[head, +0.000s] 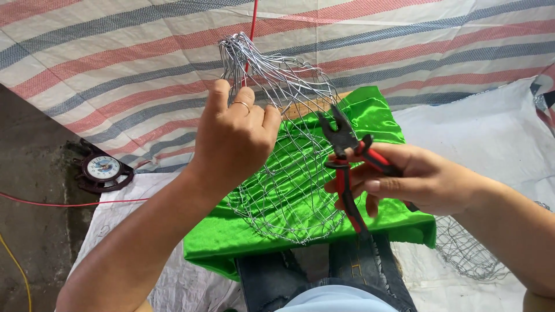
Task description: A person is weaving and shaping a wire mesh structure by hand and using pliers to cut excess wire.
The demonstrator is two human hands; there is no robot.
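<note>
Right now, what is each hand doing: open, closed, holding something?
Left hand: closed, gripping the silver wire mesh basket near its gathered top.
Right hand: closed around the red-and-black-handled pliers.

Both arms are bare all the way up, no sleeves or gloves anywhere. The left hand (234, 136) has a thin gold band ring (242, 105) on one finger, while the right hand (413, 182) has short plain nails. Below that you get faded, worn blue denim jeans (324, 271) and the hem of a pale light-blue shirt (335, 300).
</note>
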